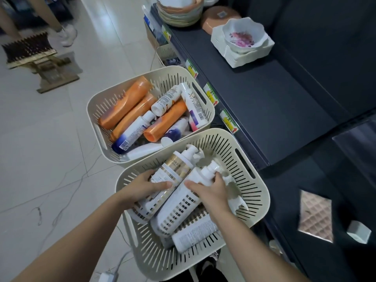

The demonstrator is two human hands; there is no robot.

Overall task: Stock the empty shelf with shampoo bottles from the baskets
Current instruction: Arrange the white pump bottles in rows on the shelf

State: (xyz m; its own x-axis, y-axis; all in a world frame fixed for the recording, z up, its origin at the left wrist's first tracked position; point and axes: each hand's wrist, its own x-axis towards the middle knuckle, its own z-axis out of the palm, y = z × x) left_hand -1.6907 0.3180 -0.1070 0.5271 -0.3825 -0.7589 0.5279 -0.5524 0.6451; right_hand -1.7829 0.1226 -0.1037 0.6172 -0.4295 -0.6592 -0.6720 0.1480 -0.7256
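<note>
Two cream slotted baskets stand on the floor beside a dark shelf [270,110]. The near basket [254,192] holds white pump bottles. My left hand [142,188] grips a white and gold pump bottle [175,169] around its body. My right hand [209,192] grips a second white pump bottle [177,208] near its neck. A third white bottle [195,235] lies underneath them. The far basket [97,106] is filled with orange bottles [126,102] and white and blue bottles [132,133], lying in a heap.
On the shelf's far part sit stacked bowls [181,11], a peach bowl [219,17] and a flowered bowl on cream trays [242,41]. Price tags line the shelf edge. A person's legs [67,33] and a wooden stand [38,58] are across the tiled floor.
</note>
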